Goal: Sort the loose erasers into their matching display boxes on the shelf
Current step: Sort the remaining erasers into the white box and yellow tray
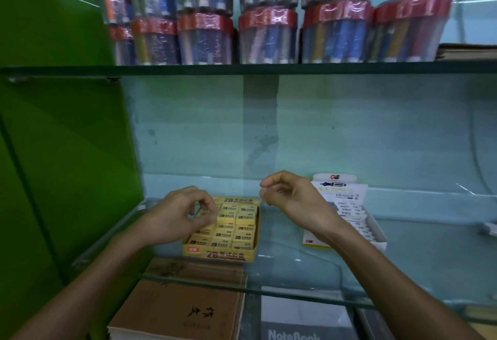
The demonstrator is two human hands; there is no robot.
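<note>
Left grip pinching a yellow eraser over the yellow display box; right grip loosely curled, empty, above glass shelf, white eraser box beside

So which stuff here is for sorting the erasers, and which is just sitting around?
For the job:
yellow eraser box, left hand touching its erasers
white eraser box
right hand, holding nothing visible

Just sitting around:
wrapped pen tubs
brown notebooks
grey notebook
</note>
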